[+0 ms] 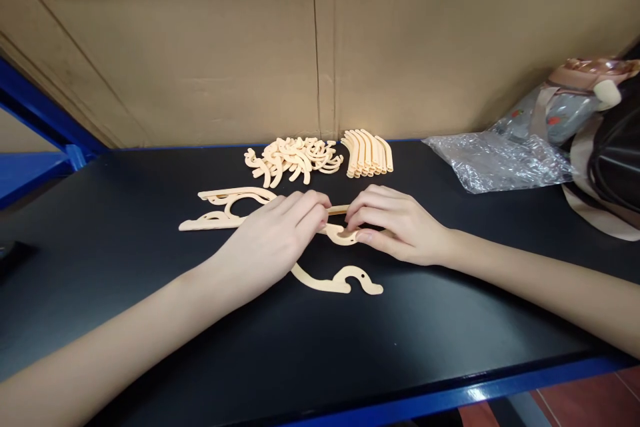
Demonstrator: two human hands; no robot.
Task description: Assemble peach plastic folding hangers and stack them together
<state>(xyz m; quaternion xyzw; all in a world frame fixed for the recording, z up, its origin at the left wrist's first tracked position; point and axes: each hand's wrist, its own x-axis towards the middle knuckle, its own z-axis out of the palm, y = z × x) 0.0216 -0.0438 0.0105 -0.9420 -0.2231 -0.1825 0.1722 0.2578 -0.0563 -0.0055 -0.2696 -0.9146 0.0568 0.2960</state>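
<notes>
Between my hands is a cream plastic piece [341,235] with a hooked end. My left hand [285,230] has its fingers closed on its left part, and my right hand [400,223] pinches its hooked right end. A cream strip [338,210] passes just behind it, between the fingers of both hands. Nearer me lies a curved piece with a hooked end [325,285], its left end hidden under my left hand. More cream pieces [210,221] stick out to the left of that hand, partly covered by it.
A heap of small hooked cream pieces [295,159] and a row of curved cream bars [367,152] lie at the back of the black table [400,333]. Clear plastic wrap [500,160], a bottle [565,110] and a black bag [613,160] are at the right, before a cardboard wall.
</notes>
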